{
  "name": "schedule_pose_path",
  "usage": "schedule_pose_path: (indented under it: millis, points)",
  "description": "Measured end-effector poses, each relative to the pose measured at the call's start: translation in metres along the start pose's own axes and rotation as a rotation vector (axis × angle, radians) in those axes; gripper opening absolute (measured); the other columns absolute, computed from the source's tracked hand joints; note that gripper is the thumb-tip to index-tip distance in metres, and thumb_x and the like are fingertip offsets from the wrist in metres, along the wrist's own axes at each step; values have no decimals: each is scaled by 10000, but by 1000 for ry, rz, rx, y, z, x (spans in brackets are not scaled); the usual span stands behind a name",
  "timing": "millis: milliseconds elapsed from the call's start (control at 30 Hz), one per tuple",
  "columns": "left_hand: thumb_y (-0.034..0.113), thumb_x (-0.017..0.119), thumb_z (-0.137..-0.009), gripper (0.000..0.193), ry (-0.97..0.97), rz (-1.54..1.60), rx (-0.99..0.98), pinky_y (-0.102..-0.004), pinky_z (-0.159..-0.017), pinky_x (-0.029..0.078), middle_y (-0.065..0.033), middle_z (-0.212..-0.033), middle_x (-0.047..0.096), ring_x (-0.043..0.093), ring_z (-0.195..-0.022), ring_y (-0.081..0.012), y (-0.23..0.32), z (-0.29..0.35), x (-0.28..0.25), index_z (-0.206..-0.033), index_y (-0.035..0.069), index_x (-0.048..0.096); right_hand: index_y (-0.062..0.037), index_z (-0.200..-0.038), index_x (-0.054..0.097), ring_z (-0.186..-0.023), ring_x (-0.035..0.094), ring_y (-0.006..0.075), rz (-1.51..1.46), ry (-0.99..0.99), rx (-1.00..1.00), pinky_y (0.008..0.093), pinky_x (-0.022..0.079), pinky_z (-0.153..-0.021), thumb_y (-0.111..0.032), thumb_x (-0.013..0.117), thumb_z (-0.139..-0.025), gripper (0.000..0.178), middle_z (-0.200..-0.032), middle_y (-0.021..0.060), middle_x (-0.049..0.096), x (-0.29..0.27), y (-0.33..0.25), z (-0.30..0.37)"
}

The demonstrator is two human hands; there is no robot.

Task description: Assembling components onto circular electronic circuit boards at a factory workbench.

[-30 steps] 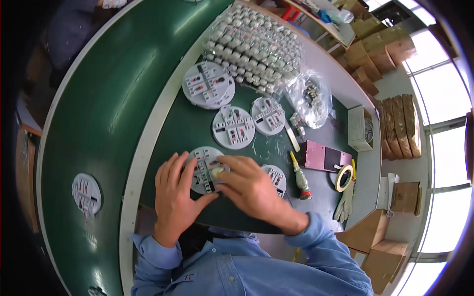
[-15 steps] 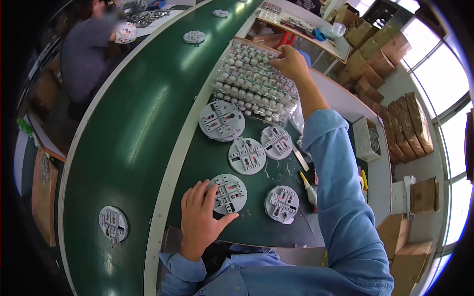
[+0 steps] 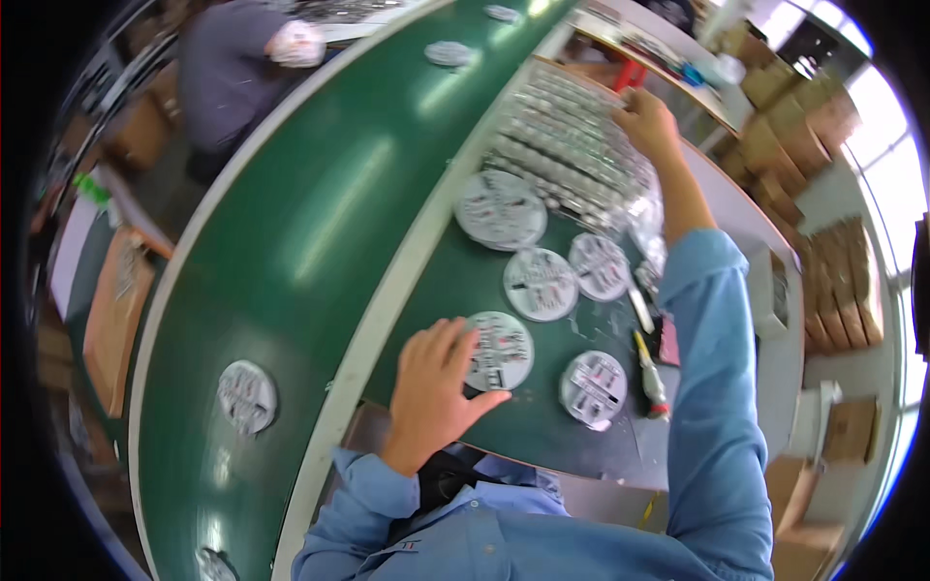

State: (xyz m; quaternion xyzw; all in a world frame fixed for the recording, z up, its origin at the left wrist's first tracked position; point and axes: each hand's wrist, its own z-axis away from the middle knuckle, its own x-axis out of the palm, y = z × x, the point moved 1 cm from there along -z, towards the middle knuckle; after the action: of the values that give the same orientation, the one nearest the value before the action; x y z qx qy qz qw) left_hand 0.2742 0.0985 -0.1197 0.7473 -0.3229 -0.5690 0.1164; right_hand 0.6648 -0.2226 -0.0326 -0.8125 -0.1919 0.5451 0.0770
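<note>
My desk (image 3: 531, 426) stretches away from me, its near edge close to my body. Trays (image 3: 567, 136) crowd the far end, their rows slanting down to the right; my right hand (image 3: 647, 124), the nearer, is at their far right corner, its grip too blurred to tell. The round disc (image 3: 506, 353) lies just right of my left hand (image 3: 433, 382), fingers wide at its rim, bare desk beyond its right side.

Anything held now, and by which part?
Left hand: fingers at the left rim of the grey disc, grip unclear. Right hand: at the clear trays, hold too blurred to tell.
</note>
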Motion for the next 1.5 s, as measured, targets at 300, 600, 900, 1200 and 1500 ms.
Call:
schedule_pose_path:
  millis: [300, 600, 900, 1200, 1500]
  points:
    - [485, 926, -770, 894, 33, 119, 41, -555, -1201, 410, -216, -1511, 564, 537, -1396, -439, 11, 17, 21, -1455, 24, 584, 17, -1062, 731, -881, 710, 324, 64, 90, -56, 445, 557, -841, -331, 804, -861, 408, -936, 191, 734, -3, 84, 2]
    - [452, 938, -744, 862, 41, 86, -9, -548, -1191, 420, -232, -1505, 583, 539, -1396, -454, -1, 9, 8, -1400, -24, 645, -22, -1259, 705, -959, 745, 164, -381, -251, 39, 335, 587, -863, -45, 728, -950, 311, -1050, 101, 794, -70, -81, 218]
    - [252, 1006, -687, 1041, -12, 94, -95, -538, -1211, 400, -233, -1557, 556, 498, -1462, -444, -1, 5, 14, -1572, 19, 509, -33, -1287, 692, -950, 777, 240, -192, -467, -164, 373, 610, -818, -32, 795, -924, 377, -1066, 140, 780, -40, -93, 338]
    - [240, 1011, -669, 1078, -4, 87, -94, -518, -1199, 414, -200, -1471, 631, 533, -1436, -410, -11, 16, 0, -1590, 23, 493, -10, -1195, 682, -927, 719, 392, -465, -348, -112, 453, 579, -809, -25, 800, -885, 332, -1009, 172, 730, -42, -147, 333]
    - [254, 1007, -660, 1031, 69, 63, -88, -503, -1165, 440, -180, -1395, 685, 592, -1379, -382, -22, 9, 5, -1554, 23, 547, -16, -1103, 669, -903, 682, 404, -441, -540, -548, 489, 555, -773, -4, 770, -876, 249, -973, 161, 688, -9, -204, 305]
